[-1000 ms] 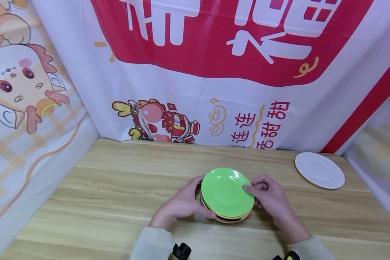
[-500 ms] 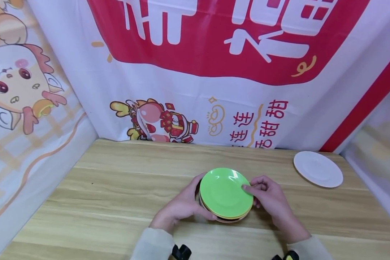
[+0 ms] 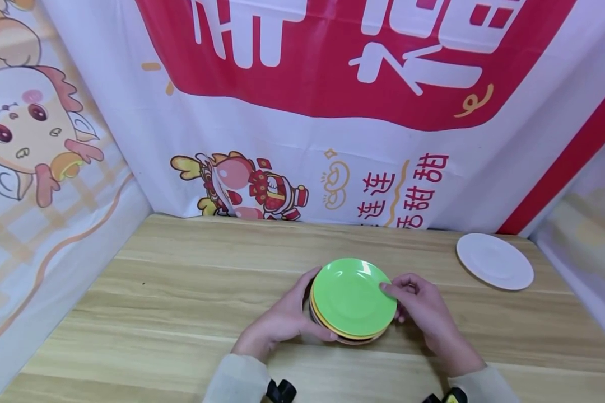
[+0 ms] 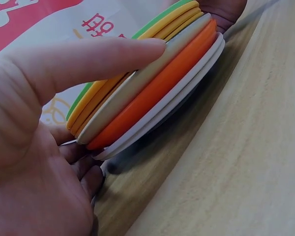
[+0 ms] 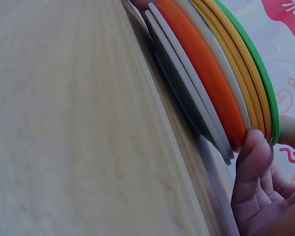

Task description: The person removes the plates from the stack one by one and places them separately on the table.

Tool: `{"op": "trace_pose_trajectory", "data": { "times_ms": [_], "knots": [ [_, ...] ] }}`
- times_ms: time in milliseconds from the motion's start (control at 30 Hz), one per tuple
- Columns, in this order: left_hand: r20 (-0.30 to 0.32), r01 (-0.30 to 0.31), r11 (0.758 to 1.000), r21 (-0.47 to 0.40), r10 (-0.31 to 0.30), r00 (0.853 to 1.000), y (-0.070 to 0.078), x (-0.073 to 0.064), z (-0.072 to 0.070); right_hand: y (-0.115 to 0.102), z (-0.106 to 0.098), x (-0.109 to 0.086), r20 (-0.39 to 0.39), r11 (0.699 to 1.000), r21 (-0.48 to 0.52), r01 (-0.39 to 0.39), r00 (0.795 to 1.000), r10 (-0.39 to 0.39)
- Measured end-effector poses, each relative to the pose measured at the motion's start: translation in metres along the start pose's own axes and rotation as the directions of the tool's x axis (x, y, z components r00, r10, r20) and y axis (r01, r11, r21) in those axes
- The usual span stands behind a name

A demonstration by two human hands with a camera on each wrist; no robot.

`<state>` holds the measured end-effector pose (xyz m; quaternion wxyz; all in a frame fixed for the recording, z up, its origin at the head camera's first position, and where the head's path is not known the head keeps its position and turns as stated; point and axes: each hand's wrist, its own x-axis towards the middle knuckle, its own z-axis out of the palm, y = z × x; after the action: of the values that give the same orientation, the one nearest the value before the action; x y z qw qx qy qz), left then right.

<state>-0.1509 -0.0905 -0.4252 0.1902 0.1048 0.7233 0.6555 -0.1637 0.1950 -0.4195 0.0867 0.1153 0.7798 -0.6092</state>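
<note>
A stack of round plates is between both hands in the head view. The green plate (image 3: 353, 296) is on top; yellow plates (image 5: 250, 73), a beige-rimmed plate (image 4: 123, 100), an orange plate (image 5: 204, 64) and white plates (image 5: 189, 83) lie below. My left hand (image 3: 287, 316) grips the stack's left side, its thumb along the near rims and fingers curling under in the left wrist view. At the right rim, my right hand (image 3: 420, 302) pinches the upper plates, thumb on the green face and a fingertip against the yellow rims.
A white plate (image 3: 494, 261) lies alone at the back right of the wooden table (image 3: 191, 268). Printed cloth (image 3: 262, 123) hangs behind the table, with more cloth along both sides.
Over the last half second the green plate shifts slightly right on the stack, and more yellow rim shows at its left. The left hand stays nearly still.
</note>
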Motion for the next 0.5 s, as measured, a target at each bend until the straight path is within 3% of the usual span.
{"op": "trace_pose_trajectory", "data": {
  "times_ms": [500],
  "knots": [
    [0.026,-0.013,1.000,-0.001,0.014,1.000,0.0005,0.0011,0.0027,-0.0016,-0.0003,0.0005,-0.011,1.000,-0.011,-0.005,1.000,0.005]
  ]
}}
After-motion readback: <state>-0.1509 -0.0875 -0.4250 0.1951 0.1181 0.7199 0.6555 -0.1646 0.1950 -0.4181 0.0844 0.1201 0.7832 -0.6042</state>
